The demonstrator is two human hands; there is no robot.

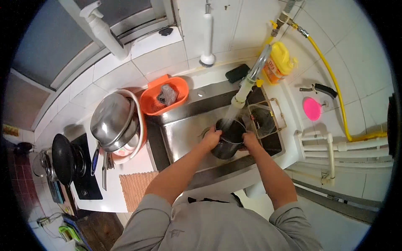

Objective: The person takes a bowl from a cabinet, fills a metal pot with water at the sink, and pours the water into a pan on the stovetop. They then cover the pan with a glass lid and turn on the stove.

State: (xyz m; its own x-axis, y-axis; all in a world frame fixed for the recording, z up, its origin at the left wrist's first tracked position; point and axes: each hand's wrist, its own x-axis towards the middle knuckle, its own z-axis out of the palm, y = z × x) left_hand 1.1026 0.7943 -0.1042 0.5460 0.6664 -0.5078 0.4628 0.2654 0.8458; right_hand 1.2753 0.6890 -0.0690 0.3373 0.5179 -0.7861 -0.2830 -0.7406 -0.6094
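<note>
Both hands hold a dark, deep, round pot (224,150) inside the stainless steel sink (180,136). My left hand (212,138) is closed on the pot's left rim. On its right side, my right hand (250,141) grips the pot, with some of the fingers hidden behind it. Water runs from the tap (240,97) into the pot's mouth. Right of the pot, a wire rack (274,115) stands in the sink's corner.
An orange strainer basket (151,102) sits at the sink's back left, beside stacked metal bowls (111,119). A yellow detergent jug (279,62) stands behind the tap. An orange cloth (134,188) lies on the counter's front left. A black wok (63,159) is farther left.
</note>
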